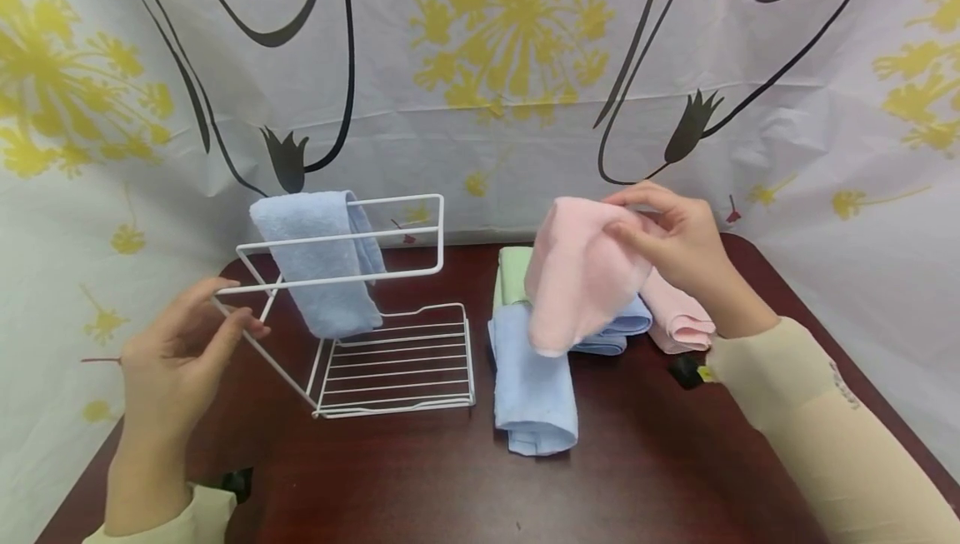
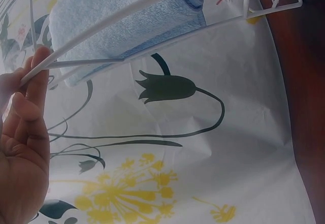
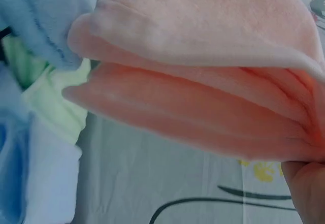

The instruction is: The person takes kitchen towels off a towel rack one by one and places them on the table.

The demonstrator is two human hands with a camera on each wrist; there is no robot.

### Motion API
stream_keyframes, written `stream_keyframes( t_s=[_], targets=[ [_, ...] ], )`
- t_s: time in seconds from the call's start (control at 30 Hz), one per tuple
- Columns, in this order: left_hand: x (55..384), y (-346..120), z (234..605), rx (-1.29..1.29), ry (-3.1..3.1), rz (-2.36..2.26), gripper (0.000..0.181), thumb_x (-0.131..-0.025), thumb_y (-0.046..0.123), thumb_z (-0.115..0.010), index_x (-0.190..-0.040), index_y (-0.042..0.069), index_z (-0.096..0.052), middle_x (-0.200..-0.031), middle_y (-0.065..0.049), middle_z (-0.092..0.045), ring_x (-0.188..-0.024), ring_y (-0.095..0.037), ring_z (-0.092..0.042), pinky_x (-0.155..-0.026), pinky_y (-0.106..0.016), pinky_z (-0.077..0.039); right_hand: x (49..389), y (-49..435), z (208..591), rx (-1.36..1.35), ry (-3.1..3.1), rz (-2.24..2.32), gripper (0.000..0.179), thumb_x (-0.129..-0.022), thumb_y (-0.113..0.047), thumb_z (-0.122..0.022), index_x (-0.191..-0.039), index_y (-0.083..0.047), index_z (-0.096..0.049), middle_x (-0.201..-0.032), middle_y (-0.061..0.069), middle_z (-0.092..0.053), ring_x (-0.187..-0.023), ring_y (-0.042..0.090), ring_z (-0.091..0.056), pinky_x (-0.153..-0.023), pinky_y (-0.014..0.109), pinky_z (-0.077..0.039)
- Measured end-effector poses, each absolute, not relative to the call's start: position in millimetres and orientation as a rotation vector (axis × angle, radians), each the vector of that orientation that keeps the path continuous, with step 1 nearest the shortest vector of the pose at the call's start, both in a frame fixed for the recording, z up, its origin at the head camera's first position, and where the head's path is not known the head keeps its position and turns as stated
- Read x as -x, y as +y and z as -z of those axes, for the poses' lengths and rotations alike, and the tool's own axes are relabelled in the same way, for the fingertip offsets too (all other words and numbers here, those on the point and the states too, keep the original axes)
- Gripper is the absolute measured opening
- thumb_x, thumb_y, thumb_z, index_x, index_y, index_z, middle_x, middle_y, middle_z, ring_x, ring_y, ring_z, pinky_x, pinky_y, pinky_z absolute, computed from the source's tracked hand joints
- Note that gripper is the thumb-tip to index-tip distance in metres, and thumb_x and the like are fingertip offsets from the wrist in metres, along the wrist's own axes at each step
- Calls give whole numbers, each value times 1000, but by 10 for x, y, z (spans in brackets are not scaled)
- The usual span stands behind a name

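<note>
A white wire rack (image 1: 397,361) stands on the left of the table, its slatted base low and its rails raised above. My left hand (image 1: 180,352) pinches the rack's upper left corner between thumb and fingers. Over the upper rails hangs a folded light blue towel (image 1: 318,277). To the right, my right hand (image 1: 667,232) pinches a pink towel (image 1: 581,269) by its upper edge, and the cloth droops in loose folds. In the right wrist view the pink towel (image 3: 203,97) shows layered folds above the thumb. In the left wrist view the fingers (image 2: 38,89) curl round the rail.
Below the held towel lie a blue towel (image 1: 532,386), a green towel (image 1: 513,277) and another folded blue towel (image 1: 611,336). A rolled pink towel (image 1: 678,311) lies to their right. A patterned white sheet (image 1: 480,136) closes off the table's back and sides.
</note>
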State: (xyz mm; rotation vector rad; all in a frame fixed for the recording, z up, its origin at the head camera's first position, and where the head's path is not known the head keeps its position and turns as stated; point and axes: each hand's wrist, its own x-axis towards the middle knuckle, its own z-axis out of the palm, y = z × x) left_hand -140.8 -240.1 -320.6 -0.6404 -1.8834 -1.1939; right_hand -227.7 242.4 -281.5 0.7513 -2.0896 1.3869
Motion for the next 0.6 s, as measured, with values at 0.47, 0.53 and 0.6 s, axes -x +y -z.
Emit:
stream_keyframes(
  t_s=[0.47,0.53,0.6],
  targets=[
    [1397,-2405,3203,622,-1904,1162,39,-78,-23,-66,-117,-16,-61,-85,19,-72,-73,6,-69,-58,-5,-42,1974,2779,2827,-922,-2187,-1212,34,-71,24,-72,-100,5,-73,-97,-11,-72,-92,4,-63,-78,10,-48],
    [1397,-2403,3202,622,-1902,1169,40,-78,-23,-66,-116,-16,-61,-85,18,-72,-73,6,-69,-59,-5,-44,1943,2809,2823,-935,-2241,-1176,35,-72,22,-73,-100,1,-74,-95,-9,-72,-90,4,-63,-75,11,-47],
    [1398,-2400,3202,624,-1898,1178,40,-78,-23,-66,-117,-16,-61,-85,18,-72,-73,5,-69,-61,-5,-45,1909,2843,2820,-943,-2326,-1166,33,-74,17,-74,-101,-3,-75,-96,-9,-72,-91,5,-61,-73,12,-47]
  ],
)
